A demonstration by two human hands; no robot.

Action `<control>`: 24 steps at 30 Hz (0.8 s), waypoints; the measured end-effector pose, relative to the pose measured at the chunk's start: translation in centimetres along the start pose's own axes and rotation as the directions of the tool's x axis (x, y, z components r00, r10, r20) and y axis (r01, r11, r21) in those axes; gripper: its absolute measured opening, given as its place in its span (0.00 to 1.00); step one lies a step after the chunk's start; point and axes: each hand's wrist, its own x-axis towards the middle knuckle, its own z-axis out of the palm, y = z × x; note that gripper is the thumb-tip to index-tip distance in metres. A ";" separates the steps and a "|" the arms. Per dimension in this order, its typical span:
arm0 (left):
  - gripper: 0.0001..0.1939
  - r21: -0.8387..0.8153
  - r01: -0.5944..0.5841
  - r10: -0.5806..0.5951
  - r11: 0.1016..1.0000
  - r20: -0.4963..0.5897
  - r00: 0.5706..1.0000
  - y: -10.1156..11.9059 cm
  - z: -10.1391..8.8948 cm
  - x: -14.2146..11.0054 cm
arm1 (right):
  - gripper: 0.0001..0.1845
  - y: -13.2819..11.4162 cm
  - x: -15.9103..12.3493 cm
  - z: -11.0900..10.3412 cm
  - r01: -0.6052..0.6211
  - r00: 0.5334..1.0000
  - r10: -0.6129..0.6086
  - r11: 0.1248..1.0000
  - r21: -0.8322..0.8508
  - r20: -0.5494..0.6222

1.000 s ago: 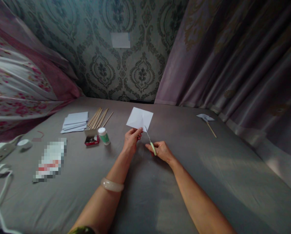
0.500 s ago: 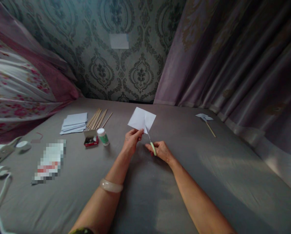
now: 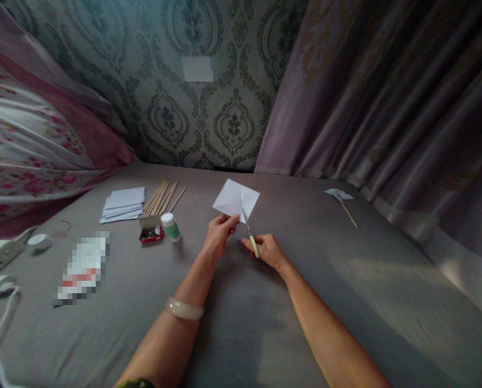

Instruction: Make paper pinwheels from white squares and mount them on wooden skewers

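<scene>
A square of white paper point(image 3: 233, 198), marked with creases, is pinched at its near corner by my left hand point(image 3: 221, 230). My right hand point(image 3: 267, 250) grips a pair of scissors point(image 3: 254, 246) with pale green handles. The blades reach up to the paper's lower right edge, where a slit runs inward toward the middle. Both hands hold these things above the grey cloth surface point(image 3: 232, 323). Part of the scissors' handle is hidden by my right fingers.
To the left lie a stack of white paper point(image 3: 123, 205), several wooden sticks point(image 3: 162, 198), an open small red box point(image 3: 151, 235) and a white-and-green bottle point(image 3: 171, 227). A power strip point(image 3: 2, 256) sits far left. A paper pinwheel point(image 3: 338, 194) on a stick lies at right.
The paper has shifted very slightly right and down, and the scissors' blades sit a little further back from its middle. Both hands stay almost in place.
</scene>
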 end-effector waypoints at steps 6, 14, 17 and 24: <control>0.16 0.008 0.004 -0.004 1.000 -0.008 1.000 0.0 -0.1 0.0 | 0.24 0.2 0.1 0.0 0.009 1.000 -0.009 1.000 -0.001 -0.010; 0.15 0.007 0.003 -0.003 1.000 -0.004 1.000 0.0 -0.1 0.0 | 0.24 0.3 0.0 0.0 0.016 1.000 -0.017 0.999 -0.029 -0.026; 0.15 0.002 0.007 -0.007 1.000 -0.003 1.000 0.0 -0.1 0.1 | 0.24 0.1 -0.1 0.0 0.009 1.000 -0.009 1.000 -0.013 -0.019; 0.15 0.015 0.017 -0.017 1.000 0.019 1.000 -0.1 -0.1 0.0 | 0.24 0.2 0.0 0.1 -0.013 0.999 0.013 1.000 0.016 -0.031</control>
